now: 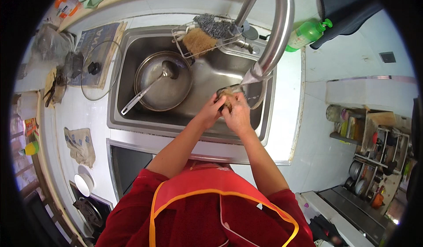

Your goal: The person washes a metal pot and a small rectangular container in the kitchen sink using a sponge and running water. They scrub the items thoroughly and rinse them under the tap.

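My left hand [210, 112] and my right hand [237, 114] are together over the right half of a stainless steel sink [211, 72]. Between them is a tan fibrous scrubbing pad [228, 92], pressed against a small dark-edged item that the fingers mostly hide. Just above the hands hangs the spout of a curved metal faucet [256, 72], its tip wrapped in something whitish. Water seems to run from it onto the hands. To their left in the basin lies a round metal pan [150, 96], with a metal ladle [142, 95] resting across its rim.
A wire rack [180, 49] at the sink's back holds a tan scrubber [199, 42] and steel wool [213, 25]. A glass lid [105, 85] lies on the left counter near a cloth [81, 146] and white bowl [84, 184]. A green pump bottle [305, 35] stands behind right.
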Motion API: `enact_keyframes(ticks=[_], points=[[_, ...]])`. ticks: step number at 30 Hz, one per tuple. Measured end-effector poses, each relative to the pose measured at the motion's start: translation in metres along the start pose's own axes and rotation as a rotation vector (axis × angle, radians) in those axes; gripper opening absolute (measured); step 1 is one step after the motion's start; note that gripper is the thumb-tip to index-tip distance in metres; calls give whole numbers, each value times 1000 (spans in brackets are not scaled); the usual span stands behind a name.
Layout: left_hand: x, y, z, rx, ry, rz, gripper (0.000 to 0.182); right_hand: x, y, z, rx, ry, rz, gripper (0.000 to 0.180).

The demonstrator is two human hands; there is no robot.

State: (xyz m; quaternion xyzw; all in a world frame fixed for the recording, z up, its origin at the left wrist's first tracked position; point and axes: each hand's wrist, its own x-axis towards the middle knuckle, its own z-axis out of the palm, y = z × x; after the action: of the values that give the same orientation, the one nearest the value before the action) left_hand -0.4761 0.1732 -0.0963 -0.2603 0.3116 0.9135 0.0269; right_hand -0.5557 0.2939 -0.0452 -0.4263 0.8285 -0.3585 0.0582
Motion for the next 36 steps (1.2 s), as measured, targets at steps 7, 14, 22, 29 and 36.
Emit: enact_keyframes(ticks=[7, 14, 22, 29, 36], points=[[6, 3, -10, 70, 181, 45, 38, 80, 51, -37, 314, 245, 419, 46], [4, 10, 3, 86, 158, 49, 39, 118, 38, -13, 636, 138, 418, 47], [8, 2, 11, 152, 115, 33, 37, 9, -4, -18, -84, -7, -2, 44], [0, 4, 15, 139, 111, 16, 42, 9, -1, -19, -128, 7, -58, 41], [-9, 11, 28, 291, 68, 16, 43, 5, -16, -35, -178, -28, -73, 37]])
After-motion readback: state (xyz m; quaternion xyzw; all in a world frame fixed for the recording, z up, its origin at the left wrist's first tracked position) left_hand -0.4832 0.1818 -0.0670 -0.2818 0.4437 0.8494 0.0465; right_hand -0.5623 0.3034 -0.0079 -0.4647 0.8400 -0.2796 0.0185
